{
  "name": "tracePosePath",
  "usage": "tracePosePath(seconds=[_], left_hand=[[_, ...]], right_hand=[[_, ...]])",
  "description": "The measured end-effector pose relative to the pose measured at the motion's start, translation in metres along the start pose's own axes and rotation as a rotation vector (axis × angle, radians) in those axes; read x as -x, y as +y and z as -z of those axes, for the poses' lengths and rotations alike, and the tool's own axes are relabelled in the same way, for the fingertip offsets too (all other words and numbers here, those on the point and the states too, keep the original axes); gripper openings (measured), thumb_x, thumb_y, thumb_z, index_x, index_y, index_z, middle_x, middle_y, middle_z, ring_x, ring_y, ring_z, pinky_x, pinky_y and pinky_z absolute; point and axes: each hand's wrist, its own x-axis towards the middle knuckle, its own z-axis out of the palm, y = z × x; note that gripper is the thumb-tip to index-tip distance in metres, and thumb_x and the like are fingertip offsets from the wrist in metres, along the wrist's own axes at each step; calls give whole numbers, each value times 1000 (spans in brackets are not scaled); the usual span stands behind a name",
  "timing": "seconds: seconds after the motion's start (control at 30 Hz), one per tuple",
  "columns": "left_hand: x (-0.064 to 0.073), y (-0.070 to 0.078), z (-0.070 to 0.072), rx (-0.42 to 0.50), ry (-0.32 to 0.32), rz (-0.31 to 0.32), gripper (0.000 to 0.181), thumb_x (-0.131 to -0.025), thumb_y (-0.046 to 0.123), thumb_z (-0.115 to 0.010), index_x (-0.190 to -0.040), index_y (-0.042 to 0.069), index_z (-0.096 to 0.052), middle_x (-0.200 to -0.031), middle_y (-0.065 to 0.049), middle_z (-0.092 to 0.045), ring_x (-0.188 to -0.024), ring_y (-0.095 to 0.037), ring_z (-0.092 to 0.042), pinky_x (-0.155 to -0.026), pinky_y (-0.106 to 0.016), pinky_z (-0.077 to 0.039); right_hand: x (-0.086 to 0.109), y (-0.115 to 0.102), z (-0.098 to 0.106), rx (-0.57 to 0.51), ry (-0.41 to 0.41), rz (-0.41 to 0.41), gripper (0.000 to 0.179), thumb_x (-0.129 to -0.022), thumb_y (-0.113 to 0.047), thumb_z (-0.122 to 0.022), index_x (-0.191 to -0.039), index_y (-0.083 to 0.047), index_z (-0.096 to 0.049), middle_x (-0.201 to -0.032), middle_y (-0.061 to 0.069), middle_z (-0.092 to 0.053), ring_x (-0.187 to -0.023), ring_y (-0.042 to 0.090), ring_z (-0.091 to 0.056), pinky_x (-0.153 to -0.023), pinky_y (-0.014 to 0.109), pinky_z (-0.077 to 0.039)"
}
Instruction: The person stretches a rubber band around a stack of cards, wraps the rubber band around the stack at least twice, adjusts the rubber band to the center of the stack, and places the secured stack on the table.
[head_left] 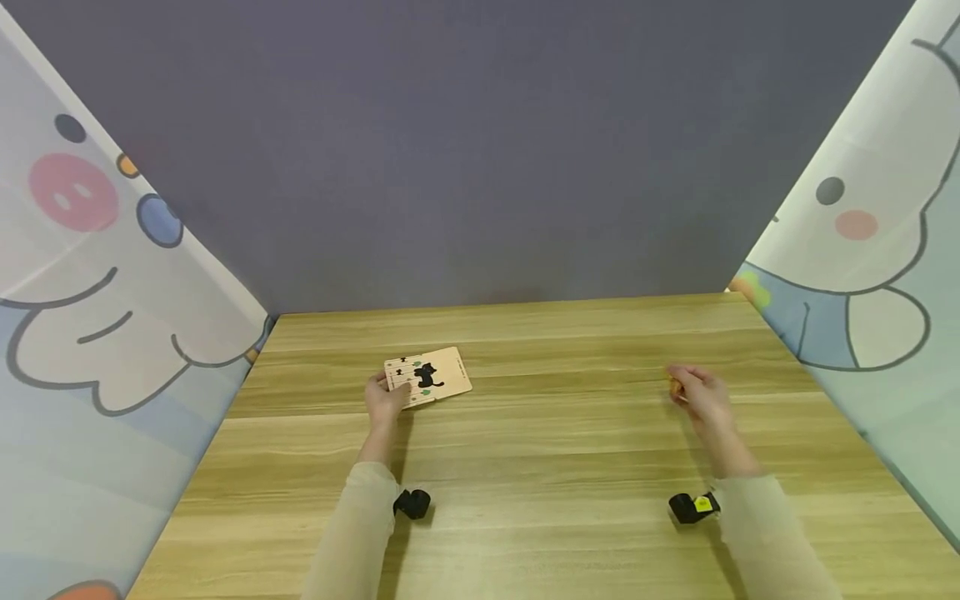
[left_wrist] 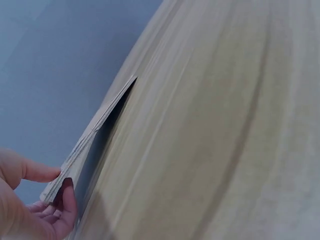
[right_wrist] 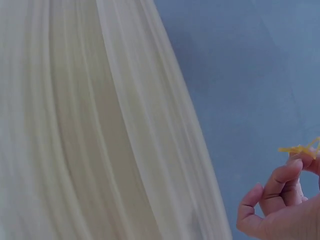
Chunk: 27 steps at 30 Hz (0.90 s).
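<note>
My left hand [head_left: 384, 402] grips a small stack of cream paper cards [head_left: 450, 372] by its near left corner, thumb on top and fingers beneath. A black cat, thin lines and small green marks are printed on the cards. In the left wrist view, the layered edges of the cards [left_wrist: 95, 131] tilt up over the wooden surface, with a dark shadow under them. Well to the right, my right hand [head_left: 705, 398] pinches a thin, looped yellow rubber band [right_wrist: 300, 149] between thumb and fingertips. In the head view most of the band hides behind the fingers.
The wooden table [head_left: 540, 433] spreads beneath both hands. A plain dark grey panel [head_left: 495, 158] rises along its far edge. Curtains with cartoon animals hang at the left [head_left: 90, 292] and right [head_left: 862, 250]. Black wrist cameras show beside the left sleeve [head_left: 412, 503] and the right sleeve [head_left: 684, 507].
</note>
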Motion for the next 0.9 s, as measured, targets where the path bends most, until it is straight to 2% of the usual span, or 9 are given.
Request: tracePosePath(seconds=[0.1, 0.23, 0.37, 0.43, 0.5, 0.6, 0.73, 0.9], left_hand=[[3, -1, 0, -38, 8, -33, 58, -77, -8, -57, -129, -9, -31, -110, -32, -48, -89, -36, -54, -71, -30, -54], [8, -1, -1, -50, 34, -68, 57, -77, -8, -59, -129, -5, -34, -101, -31, -53, -72, -25, -56, -53, -18, -48], [14, 2, -4, 8, 51, -72, 57, -76, -8, -60, -128, -2, -36, -100, -30, -54, -75, -27, -57, -58, -21, -51], [19, 4, -5, 39, 60, -74, 58, -76, -8, -60, -128, 0, -37, -101, -29, -54, -80, -31, -57, -62, -25, -53], [24, 7, -6, 68, 66, -82, 59, -76, -8, -60, -129, 0, -37, -101, -28, -54, -83, -33, -57, -65, -28, -54], [32, 10, -8, 106, 71, -89, 59, -76, -7, -61, -129, 1, -37, -101, -26, -54, -80, -29, -58, -65, -27, -55], [41, 13, -11, 155, 67, -87, 59, -75, -6, -62, -128, 2, -38, -100, -24, -55, -76, -22, -59, -62, -21, -54], [48, 16, -16, 215, 35, -120, 56, -75, -10, -61, -126, 1, -39, -99, -28, -56, -80, -29, -62, -61, -22, -55]], right_hand=[[2, 3, -6, -2, -6, 44, 9, -85, -14, -60, -77, -15, -64, -69, -5, -55, -58, 5, -50, -55, 16, -48], [-2, 11, -8, -11, -43, 116, 5, -84, -14, -63, -81, -12, -65, -72, -3, -58, -60, 6, -52, -55, 15, -48], [4, 10, -15, -20, -66, 129, 7, -83, -15, -63, -82, -9, -67, -75, -2, -59, -66, 7, -52, -57, 16, -50], [13, 3, -24, 40, -57, 113, 8, -85, -18, -62, -81, -15, -67, -78, -8, -58, -70, 4, -50, -62, 15, -49], [18, 0, -28, 36, -65, 107, 9, -86, -17, -60, -79, -17, -67, -81, -9, -59, -75, 5, -50, -66, 15, -50], [23, -2, -32, -3, -101, 99, 12, -87, -13, -57, -79, -15, -65, -84, -9, -59, -80, 6, -50, -70, 15, -49], [26, -2, -38, -87, -121, 102, 18, -88, -5, -54, -74, -12, -64, -83, -6, -60, -78, 7, -52, -70, 16, -50], [25, 0, -42, -149, -151, 125, 24, -88, 0, -51, -71, -9, -65, -79, -3, -61, -76, 9, -55, -66, 17, -50]])
